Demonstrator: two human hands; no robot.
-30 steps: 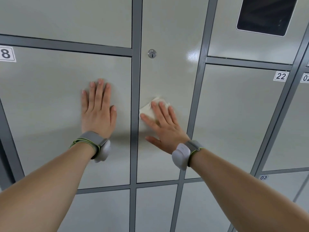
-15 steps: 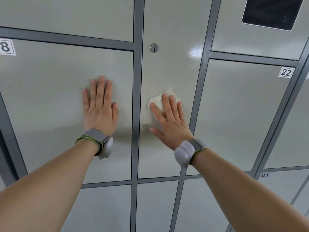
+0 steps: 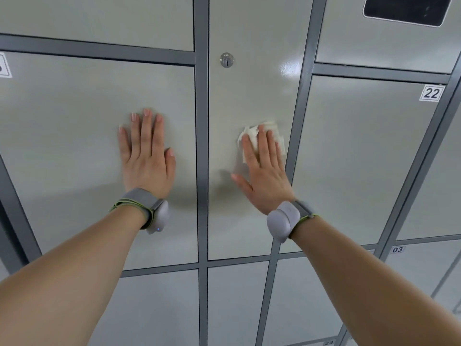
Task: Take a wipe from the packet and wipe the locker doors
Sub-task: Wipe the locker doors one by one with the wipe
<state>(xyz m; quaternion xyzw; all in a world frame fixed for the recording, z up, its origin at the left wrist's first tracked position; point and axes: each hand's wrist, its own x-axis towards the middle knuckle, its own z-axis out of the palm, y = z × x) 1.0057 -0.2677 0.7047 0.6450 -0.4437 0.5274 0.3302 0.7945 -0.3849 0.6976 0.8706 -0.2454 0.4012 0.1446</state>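
Painted sheet-metal locker doors, pale grey-beige, slight gloss; darker grey frame bars run between them in a grid.

Right hand point(image 3: 264, 176) is flat on the narrow middle door point(image 3: 249, 96), fingers extended and close together, thumb splayed out left. It pins a white wipe point(image 3: 254, 138) against the panel under the fingers. No pinch, just flat-palm pressure. Wipe is crumpled, soft, irregular outline; edges stick out above and on both sides of the fingertips, toward the right half of that door.

Left hand point(image 3: 146, 156) is also open and flat, holding nothing, palm pressed on the wide left door point(image 3: 74, 146), fingers together pointing up, thumb alongside.

Round metal keyhole lock point(image 3: 226, 60) sits near the top left of the middle door, well above the wipe. A bright specular patch shows on the paint to its right.

Both wrists carry grey fabric bands with green edging and smooth rounded pods: left band point(image 3: 147, 208), right band point(image 3: 287, 221).

White square label "22" point(image 3: 431, 93) sits on the top right corner of the right door point(image 3: 361, 158). Dark rounded-rectangle panel point(image 3: 406, 8) at upper right. Small "03" tag point(image 3: 397, 249) lower right.
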